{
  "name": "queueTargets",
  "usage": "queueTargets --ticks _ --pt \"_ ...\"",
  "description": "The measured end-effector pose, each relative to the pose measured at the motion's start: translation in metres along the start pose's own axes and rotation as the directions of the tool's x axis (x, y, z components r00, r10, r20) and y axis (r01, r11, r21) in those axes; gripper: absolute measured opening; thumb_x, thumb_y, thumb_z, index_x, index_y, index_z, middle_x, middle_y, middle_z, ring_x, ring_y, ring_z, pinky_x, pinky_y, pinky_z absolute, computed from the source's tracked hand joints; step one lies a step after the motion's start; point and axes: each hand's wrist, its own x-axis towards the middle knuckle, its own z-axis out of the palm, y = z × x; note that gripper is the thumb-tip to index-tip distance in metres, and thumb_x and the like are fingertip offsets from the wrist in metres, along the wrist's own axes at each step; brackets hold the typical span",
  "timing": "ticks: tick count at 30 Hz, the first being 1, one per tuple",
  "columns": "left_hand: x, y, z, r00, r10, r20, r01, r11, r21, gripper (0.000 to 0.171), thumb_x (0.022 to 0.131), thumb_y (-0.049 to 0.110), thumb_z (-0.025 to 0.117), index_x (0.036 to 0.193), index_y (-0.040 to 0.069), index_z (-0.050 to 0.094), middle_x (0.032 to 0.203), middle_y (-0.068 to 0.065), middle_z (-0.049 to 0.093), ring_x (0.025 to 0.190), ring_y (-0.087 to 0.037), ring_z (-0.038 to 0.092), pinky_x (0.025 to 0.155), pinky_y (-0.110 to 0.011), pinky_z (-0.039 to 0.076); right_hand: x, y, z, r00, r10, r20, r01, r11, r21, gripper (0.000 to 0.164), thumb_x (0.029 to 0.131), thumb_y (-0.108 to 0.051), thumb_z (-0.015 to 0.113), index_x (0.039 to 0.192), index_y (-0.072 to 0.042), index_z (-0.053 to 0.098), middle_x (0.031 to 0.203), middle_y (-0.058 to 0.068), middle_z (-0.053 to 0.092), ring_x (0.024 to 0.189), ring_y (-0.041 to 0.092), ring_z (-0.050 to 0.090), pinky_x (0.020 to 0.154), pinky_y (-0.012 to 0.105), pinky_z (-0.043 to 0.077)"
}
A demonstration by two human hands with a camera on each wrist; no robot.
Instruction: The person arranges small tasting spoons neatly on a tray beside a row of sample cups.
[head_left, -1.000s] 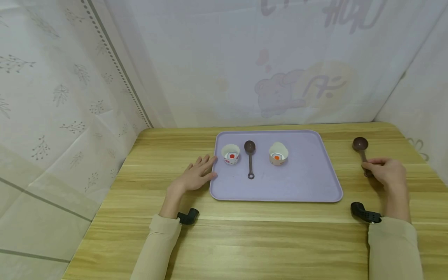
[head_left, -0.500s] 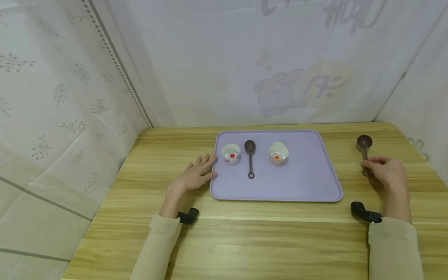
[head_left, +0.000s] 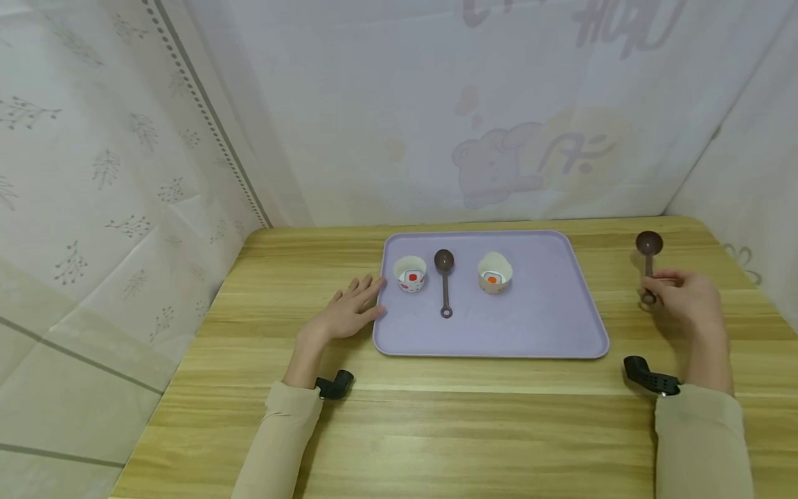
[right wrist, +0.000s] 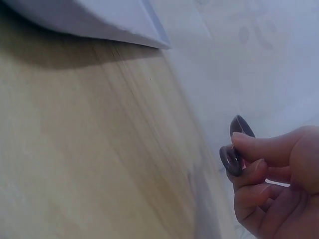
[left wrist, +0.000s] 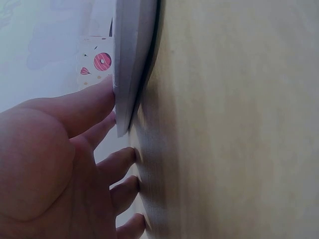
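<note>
Pinching the spoon by its handle end in the right grip, thumb to curled fingers, above the surface right of the tray. Spreading the left grip loosely, touching the tray's left edge. Cannot read the cropped lettering on the far curtain.

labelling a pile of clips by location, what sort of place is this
Probably a staged tabletop recording booth indoors: printed fabric hangings stand behind and beside the wood-grain table, a lilac tray is set out with paper baking cups, and black wrist cameras are worn.
</note>
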Motion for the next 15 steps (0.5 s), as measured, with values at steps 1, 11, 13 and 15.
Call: queueTargets --ticks 1,11,13,15 --pt "0.0 0.0 0.0 1.0 0.001 -0.001 -0.001 1.0 0.0 0.066 0.108 0.039 0.046 0.163 0.014 0.019 0.167 -0.021 0.01 0.153 -0.041 0.001 0.12 -0.062 -0.002 0.0 -0.001 0.0 1.0 -0.006 0.0 0.006 1.0 -0.006 0.059 0.104 -0.039 0.053 0.134 0.013 0.052 0.087 -0.004 0.065 0.073 0.001 0.054 0.068 0.026 0.041" --pt "0.001 -0.001 0.001 1.0 -0.001 -0.004 0.001 1.0 0.001 0.066 0.108 0.04 0.046 0.163 0.014 0.019 0.167 -0.02 0.01 0.153 -0.041 0.001 0.12 -0.061 -0.002 0.0 -0.008 0.004 0.997 -0.074 0.011 0.073 0.997 0.024 0.057 0.105 -0.037 0.053 0.134 0.012 0.051 0.08 -0.013 0.061 0.068 0.003 0.056 0.059 0.022 0.046" --pt "0.001 -0.001 0.001 1.0 -0.002 -0.002 0.002 1.0 0.003 0.067 0.108 0.04 0.046 0.163 0.015 0.019 0.167 -0.02 0.009 0.153 -0.04 0.0 0.12 -0.061 -0.002 0.0 -0.011 0.006 0.997 -0.077 0.013 0.076 0.996 0.035 0.057 0.105 -0.037 0.053 0.135 0.011 0.05 0.08 -0.013 0.061 0.068 0.003 0.056 0.058 0.023 0.046" --pt "0.001 -0.001 0.0 1.0 -0.004 0.0 0.004 1.0 0.005 0.067 0.108 0.041 0.046 0.163 0.015 0.019 0.167 -0.019 0.009 0.153 -0.04 0.0 0.12 -0.061 -0.002 0.0 -0.014 0.007 0.997 -0.082 0.007 0.082 0.996 0.04 0.058 0.105 -0.037 0.054 0.136 0.011 0.05 0.08 -0.012 0.06 0.067 0.003 0.056 0.056 0.024 0.047"
